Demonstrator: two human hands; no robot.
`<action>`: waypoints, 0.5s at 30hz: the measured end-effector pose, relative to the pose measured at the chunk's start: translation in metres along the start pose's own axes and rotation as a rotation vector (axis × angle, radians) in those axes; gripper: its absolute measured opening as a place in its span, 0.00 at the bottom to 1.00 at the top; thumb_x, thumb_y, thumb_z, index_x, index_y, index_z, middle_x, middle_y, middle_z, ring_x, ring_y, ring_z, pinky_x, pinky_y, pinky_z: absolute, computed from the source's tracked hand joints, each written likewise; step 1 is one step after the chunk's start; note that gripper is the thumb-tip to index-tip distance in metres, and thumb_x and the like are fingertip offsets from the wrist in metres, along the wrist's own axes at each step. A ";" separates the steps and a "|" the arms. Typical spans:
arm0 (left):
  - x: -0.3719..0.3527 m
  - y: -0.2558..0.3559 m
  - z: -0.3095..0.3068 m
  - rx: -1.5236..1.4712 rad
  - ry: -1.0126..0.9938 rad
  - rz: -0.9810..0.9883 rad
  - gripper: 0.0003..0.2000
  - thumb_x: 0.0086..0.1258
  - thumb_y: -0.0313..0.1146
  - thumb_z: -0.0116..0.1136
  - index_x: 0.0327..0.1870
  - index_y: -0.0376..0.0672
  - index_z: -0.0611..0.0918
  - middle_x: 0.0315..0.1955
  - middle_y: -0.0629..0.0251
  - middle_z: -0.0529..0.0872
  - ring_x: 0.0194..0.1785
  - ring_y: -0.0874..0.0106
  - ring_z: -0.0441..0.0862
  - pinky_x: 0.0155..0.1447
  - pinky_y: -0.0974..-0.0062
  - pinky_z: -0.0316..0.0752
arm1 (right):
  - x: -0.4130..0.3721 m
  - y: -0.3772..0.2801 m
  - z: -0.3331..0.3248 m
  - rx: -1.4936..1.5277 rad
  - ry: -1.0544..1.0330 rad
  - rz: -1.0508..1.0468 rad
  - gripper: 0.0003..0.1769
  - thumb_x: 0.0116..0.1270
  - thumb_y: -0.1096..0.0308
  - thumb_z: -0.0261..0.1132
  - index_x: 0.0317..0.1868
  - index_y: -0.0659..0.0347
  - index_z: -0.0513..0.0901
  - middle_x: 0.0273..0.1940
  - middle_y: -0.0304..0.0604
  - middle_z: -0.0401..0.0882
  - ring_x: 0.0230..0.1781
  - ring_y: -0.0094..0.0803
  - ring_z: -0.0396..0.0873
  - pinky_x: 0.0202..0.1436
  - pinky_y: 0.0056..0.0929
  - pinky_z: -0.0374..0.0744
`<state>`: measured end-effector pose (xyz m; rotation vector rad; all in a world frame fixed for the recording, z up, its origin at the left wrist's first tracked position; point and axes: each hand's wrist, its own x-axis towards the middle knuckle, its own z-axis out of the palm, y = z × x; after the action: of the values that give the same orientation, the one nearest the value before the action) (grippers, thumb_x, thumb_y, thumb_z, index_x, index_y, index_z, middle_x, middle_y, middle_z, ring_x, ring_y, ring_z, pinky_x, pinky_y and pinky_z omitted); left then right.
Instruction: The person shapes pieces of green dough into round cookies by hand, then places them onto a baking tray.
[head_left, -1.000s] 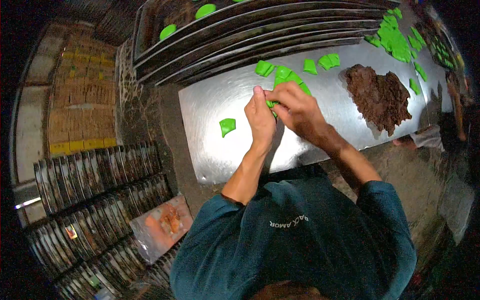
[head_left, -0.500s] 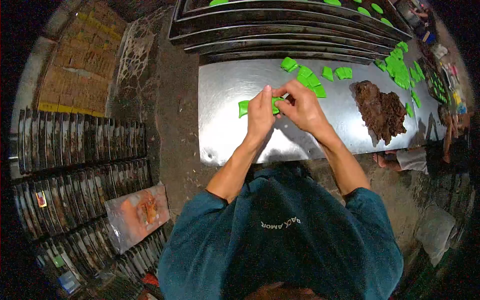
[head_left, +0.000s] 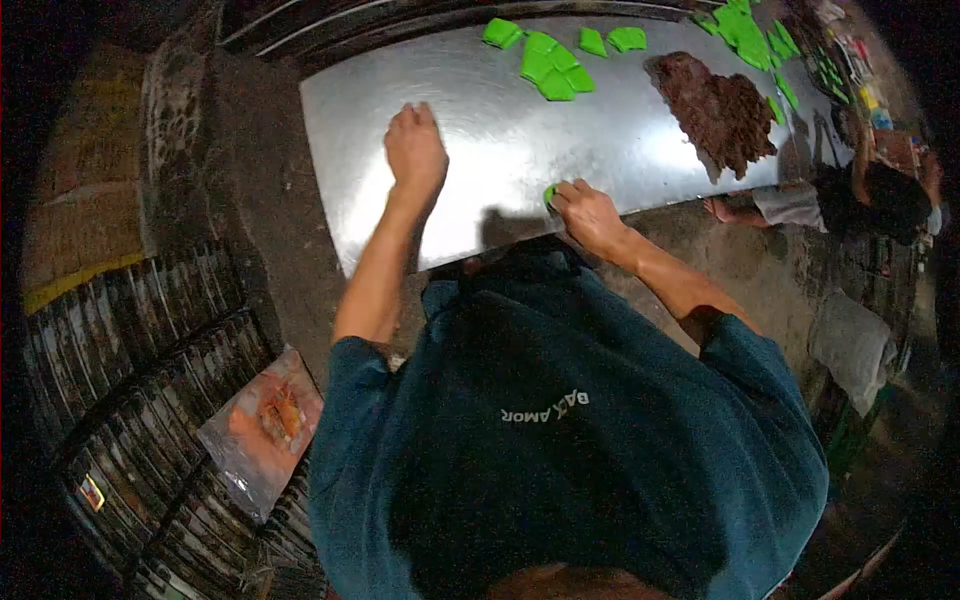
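My right hand (head_left: 592, 216) is near the front edge of the steel sheet (head_left: 500, 150), pinching a small green dough piece (head_left: 549, 194) whose edge shows at my fingertips. My left hand (head_left: 415, 148) is stretched out further left. It rests knuckles-up on the bare sheet with its fingers curled down, and anything under it is hidden. A cluster of green dough pieces (head_left: 547, 62) lies at the far side of the sheet. A pile of brown filling (head_left: 715, 105) lies to the right of them.
More green pieces (head_left: 745, 25) are heaped at the far right corner. Another person (head_left: 860, 190) crouches at the right end of the sheet. Stacked dark trays (head_left: 130, 340) fill the floor at left, with a plastic bag (head_left: 265, 425) on them.
My hands have separated. The left reached out left onto the sheet, and the right drew back to the near edge with the green piece. The lone green piece at left is out of sight.
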<state>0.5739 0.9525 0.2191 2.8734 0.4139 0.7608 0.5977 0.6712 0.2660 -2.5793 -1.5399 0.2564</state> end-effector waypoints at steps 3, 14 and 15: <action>0.011 -0.009 -0.023 -0.083 -0.429 -0.029 0.12 0.62 0.29 0.52 0.43 0.32 0.78 0.39 0.47 0.80 0.46 0.53 0.77 0.48 0.56 0.73 | 0.026 -0.007 -0.052 0.020 -0.426 0.198 0.14 0.58 0.77 0.58 0.43 0.56 0.84 0.42 0.44 0.82 0.46 0.46 0.76 0.48 0.39 0.78; -0.040 -0.002 -0.066 -0.324 -0.055 0.018 0.08 0.62 0.27 0.58 0.32 0.34 0.72 0.32 0.46 0.78 0.39 0.50 0.77 0.40 0.57 0.74 | 0.077 0.005 0.038 -0.036 0.218 0.097 0.33 0.68 0.50 0.54 0.70 0.49 0.57 0.70 0.55 0.50 0.71 0.57 0.46 0.66 0.70 0.48; -0.042 0.004 -0.079 -0.407 -0.302 -0.017 0.13 0.60 0.28 0.61 0.43 0.37 0.73 0.42 0.48 0.81 0.49 0.52 0.76 0.47 0.60 0.75 | 0.065 -0.001 0.039 -0.037 0.203 0.110 0.33 0.68 0.50 0.54 0.70 0.49 0.57 0.70 0.55 0.50 0.71 0.57 0.46 0.66 0.70 0.48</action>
<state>0.5002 0.9411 0.2686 2.5355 0.2131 0.3461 0.6191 0.7300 0.2231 -2.6272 -1.3485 -0.0237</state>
